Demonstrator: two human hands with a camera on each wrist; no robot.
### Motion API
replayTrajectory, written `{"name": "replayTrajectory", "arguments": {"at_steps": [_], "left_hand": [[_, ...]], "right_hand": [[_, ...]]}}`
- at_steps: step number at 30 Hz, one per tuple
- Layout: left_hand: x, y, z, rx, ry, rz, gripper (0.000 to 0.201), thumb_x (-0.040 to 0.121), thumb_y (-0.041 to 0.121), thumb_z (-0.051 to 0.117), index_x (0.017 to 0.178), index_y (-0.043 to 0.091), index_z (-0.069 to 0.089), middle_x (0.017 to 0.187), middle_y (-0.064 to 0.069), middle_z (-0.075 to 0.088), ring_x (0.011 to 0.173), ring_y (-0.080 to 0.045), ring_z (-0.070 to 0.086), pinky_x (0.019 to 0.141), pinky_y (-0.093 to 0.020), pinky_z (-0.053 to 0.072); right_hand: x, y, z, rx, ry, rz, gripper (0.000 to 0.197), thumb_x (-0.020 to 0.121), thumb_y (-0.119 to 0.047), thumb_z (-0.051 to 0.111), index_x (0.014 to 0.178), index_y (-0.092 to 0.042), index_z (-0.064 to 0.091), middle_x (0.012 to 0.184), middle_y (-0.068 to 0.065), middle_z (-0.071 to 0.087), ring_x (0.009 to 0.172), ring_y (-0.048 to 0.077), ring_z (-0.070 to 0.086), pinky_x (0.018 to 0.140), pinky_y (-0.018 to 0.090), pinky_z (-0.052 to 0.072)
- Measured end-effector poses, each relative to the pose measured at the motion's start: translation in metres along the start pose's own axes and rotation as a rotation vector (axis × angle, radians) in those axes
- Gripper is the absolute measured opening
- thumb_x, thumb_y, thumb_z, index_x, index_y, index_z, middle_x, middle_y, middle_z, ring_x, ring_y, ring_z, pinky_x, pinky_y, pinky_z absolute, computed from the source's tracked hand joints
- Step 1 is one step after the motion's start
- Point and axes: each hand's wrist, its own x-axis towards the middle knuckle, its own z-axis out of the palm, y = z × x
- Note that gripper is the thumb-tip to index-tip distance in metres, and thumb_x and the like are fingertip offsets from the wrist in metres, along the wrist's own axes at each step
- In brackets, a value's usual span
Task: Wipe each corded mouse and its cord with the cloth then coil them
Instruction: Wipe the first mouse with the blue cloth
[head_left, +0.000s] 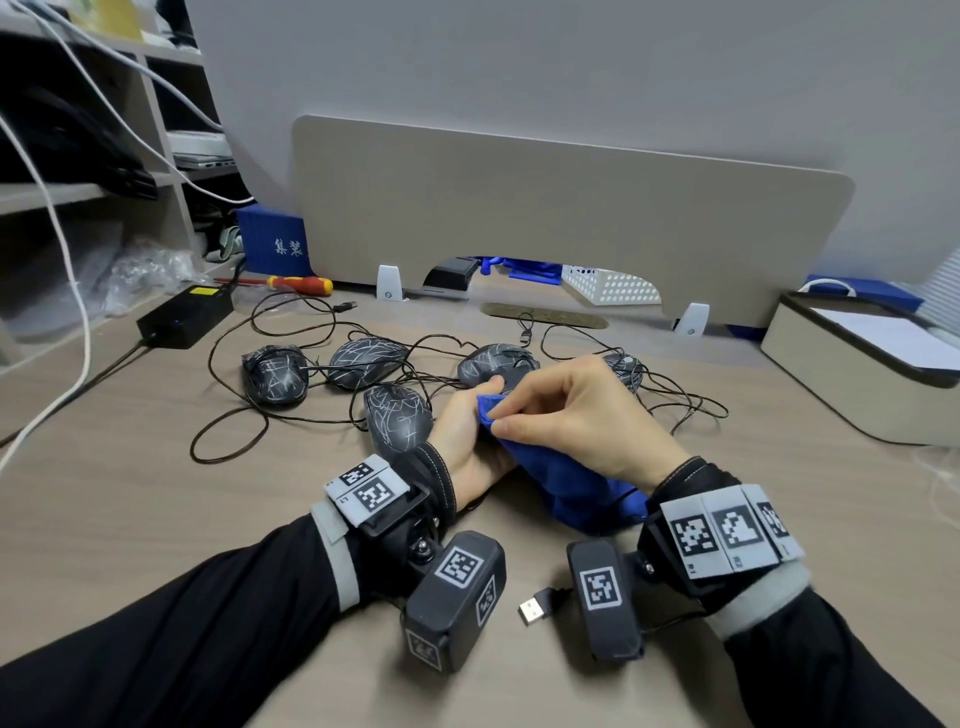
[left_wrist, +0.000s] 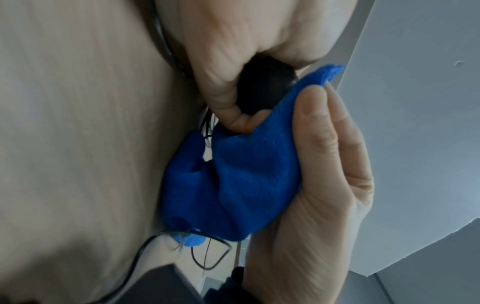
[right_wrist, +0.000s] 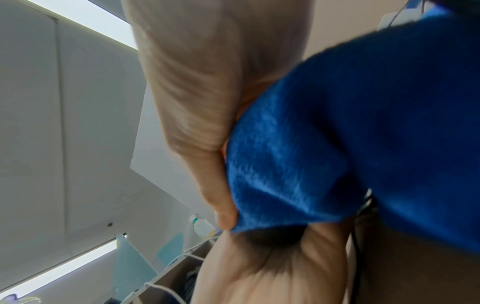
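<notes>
My left hand (head_left: 475, 423) curls round a black corded mouse (left_wrist: 262, 86), which the head view hides behind both hands. My right hand (head_left: 511, 418) pinches a blue cloth (head_left: 571, 491) against that mouse; the cloth hangs down to the desk. From the right wrist the cloth (right_wrist: 337, 144) fills the picture, with the mouse (right_wrist: 272, 236) dark beneath it. Several other black mice with white scribble lines lie beyond the hands, among them one (head_left: 397, 415) just left of my left hand and one (head_left: 275, 374) further left. Their thin cords tangle across the desk. A USB plug (head_left: 535, 609) lies between my wrists.
A beige divider panel (head_left: 571, 218) closes the desk's far edge. A black power brick (head_left: 184, 317) and a red-yellow screwdriver (head_left: 301, 285) lie at the back left. A white box (head_left: 857, 374) stands at the right. Shelves with white cables (head_left: 67, 249) rise on the left.
</notes>
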Motion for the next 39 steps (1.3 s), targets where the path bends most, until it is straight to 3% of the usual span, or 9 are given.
{"name": "replayTrajectory", "arguments": {"at_steps": [2, 6, 9, 13, 17, 21, 27, 33, 39], "left_hand": [[-0.002, 0.002, 0.003, 0.023, 0.037, 0.026, 0.025, 0.098, 0.026, 0.051, 0.092, 0.004, 0.061, 0.084, -0.013, 0.064, 0.072, -0.022, 0.064, 0.06, -0.028, 0.056], [-0.009, 0.005, 0.009, 0.03, 0.023, 0.012, 0.03, 0.099, 0.027, 0.047, 0.091, 0.005, 0.065, 0.072, -0.008, 0.063, 0.053, -0.017, 0.055, 0.032, -0.017, 0.031], [-0.008, 0.005, 0.007, 0.015, 0.023, 0.012, 0.028, 0.1, 0.029, 0.048, 0.093, 0.006, 0.063, 0.075, -0.007, 0.061, 0.053, -0.016, 0.056, 0.034, -0.018, 0.033], [-0.01, 0.007, 0.004, 0.039, 0.014, -0.017, 0.034, 0.097, 0.029, 0.05, 0.082, 0.004, 0.067, 0.073, -0.01, 0.067, 0.06, -0.021, 0.066, 0.051, -0.024, 0.051], [-0.014, 0.006, 0.01, 0.092, 0.004, -0.014, 0.026, 0.094, 0.026, 0.05, 0.079, 0.011, 0.064, 0.065, 0.0, 0.056, 0.047, -0.012, 0.052, 0.032, -0.017, 0.029], [-0.02, 0.007, 0.014, 0.104, -0.062, -0.037, 0.025, 0.09, 0.027, 0.051, 0.095, 0.005, 0.063, 0.075, -0.01, 0.058, 0.051, -0.021, 0.055, 0.03, -0.015, 0.024], [-0.025, 0.004, 0.018, 0.158, -0.112, -0.009, 0.034, 0.096, 0.029, 0.045, 0.095, 0.001, 0.064, 0.075, -0.015, 0.062, 0.053, -0.02, 0.057, 0.031, -0.015, 0.021], [-0.02, 0.002, 0.016, 0.25, -0.012, 0.044, 0.022, 0.094, 0.029, 0.052, 0.085, 0.013, 0.063, 0.062, -0.003, 0.058, 0.047, -0.019, 0.053, 0.035, -0.015, 0.021], [-0.02, 0.002, 0.014, 0.297, -0.061, 0.055, 0.027, 0.081, 0.033, 0.059, 0.094, 0.01, 0.064, 0.073, -0.009, 0.061, 0.053, -0.024, 0.054, 0.034, -0.014, 0.024]], "right_hand": [[0.0, 0.002, -0.006, 0.026, 0.034, 0.005, 0.009, 0.081, -0.007, 0.08, 0.08, -0.015, 0.078, 0.071, 0.003, 0.074, 0.066, 0.008, 0.061, 0.065, 0.029, 0.05], [0.002, 0.017, -0.017, -0.003, 0.218, 0.019, 0.014, 0.085, -0.002, 0.074, 0.077, -0.013, 0.072, 0.059, -0.011, 0.064, 0.055, 0.002, 0.05, 0.057, 0.019, 0.039], [0.001, 0.013, -0.015, 0.052, 0.122, 0.012, 0.012, 0.086, -0.001, 0.074, 0.079, -0.01, 0.071, 0.068, 0.007, 0.069, 0.064, 0.012, 0.057, 0.064, 0.03, 0.046], [-0.002, 0.001, -0.005, 0.063, -0.108, 0.002, 0.022, 0.082, -0.003, 0.078, 0.076, -0.024, 0.076, 0.072, 0.01, 0.073, 0.067, 0.014, 0.063, 0.068, 0.031, 0.051], [0.001, 0.01, -0.013, 0.123, 0.094, 0.021, 0.019, 0.084, -0.004, 0.076, 0.078, -0.021, 0.074, 0.071, 0.011, 0.071, 0.068, 0.014, 0.061, 0.067, 0.029, 0.05], [0.002, 0.018, -0.024, 0.133, 0.34, 0.065, 0.021, 0.085, 0.002, 0.074, 0.076, -0.017, 0.073, 0.066, -0.002, 0.069, 0.062, 0.006, 0.056, 0.062, 0.017, 0.047], [0.003, 0.026, -0.027, 0.035, 0.456, 0.11, 0.011, 0.085, -0.004, 0.074, 0.078, -0.012, 0.075, 0.08, 0.026, 0.07, 0.069, 0.017, 0.057, 0.069, 0.043, 0.053], [0.003, 0.013, -0.017, 0.068, 0.318, 0.017, 0.023, 0.084, -0.005, 0.076, 0.073, -0.024, 0.074, 0.072, 0.013, 0.07, 0.067, 0.014, 0.056, 0.065, 0.03, 0.046], [0.005, 0.023, -0.025, 0.093, 0.529, 0.05, 0.025, 0.088, -0.004, 0.072, 0.073, -0.024, 0.072, 0.07, -0.01, 0.071, 0.069, 0.009, 0.061, 0.069, 0.024, 0.052]]}}
